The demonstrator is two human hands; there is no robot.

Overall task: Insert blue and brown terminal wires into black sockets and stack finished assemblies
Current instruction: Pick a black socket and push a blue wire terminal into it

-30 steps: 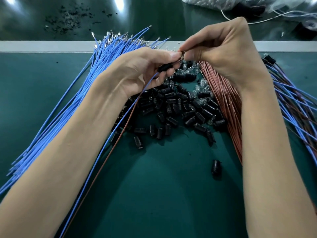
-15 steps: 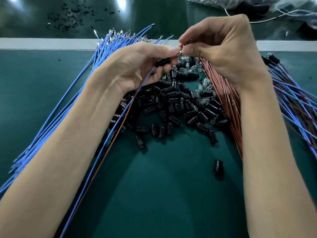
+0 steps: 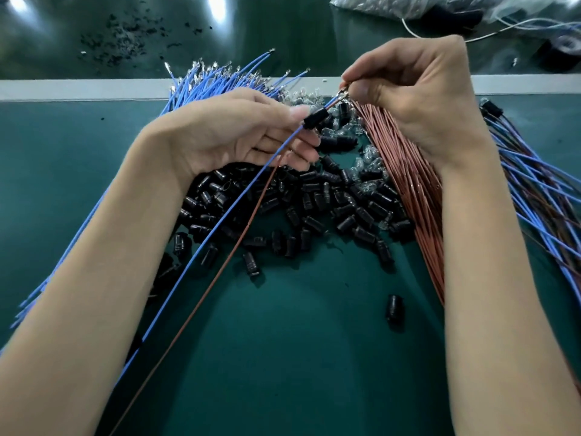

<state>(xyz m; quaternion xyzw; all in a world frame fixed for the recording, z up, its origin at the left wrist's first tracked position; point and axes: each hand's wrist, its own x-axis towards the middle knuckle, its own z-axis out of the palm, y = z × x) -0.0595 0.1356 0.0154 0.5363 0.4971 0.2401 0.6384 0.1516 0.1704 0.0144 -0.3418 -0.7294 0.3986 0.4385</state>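
Black socket (image 3: pixel 316 117) is up off the tabletop (image 3: pixel 314 357), pinched in the left hand (image 3: pixel 239 133) between thumb and fingertips. One blue wire (image 3: pixel 188 280) and one brown wire (image 3: pixel 175 328) run out of its near end and trail down toward the lower left. The right hand (image 3: pixel 418 96) has a tight grip on the metal terminals (image 3: pixel 343 92) just past the socket's far end.

Looks to me like mid-insertion: both wires are in, terminals not seated yet. The next move probably needs a steady pull or push along the socket's axis until they lock, then the piece goes onto the finished assemblies (image 3: pixel 540 190) stacked at far right.

Containers: pretty much none. Loose sockets (image 3: pixel 298 209), the blue bundle (image 3: pixel 204 83) and the brown bundle (image 3: pixel 405 171) all lie straight on the tabletop. Only a clear plastic bag (image 3: pixel 377 7) at top right, and I can't tell what's in it.
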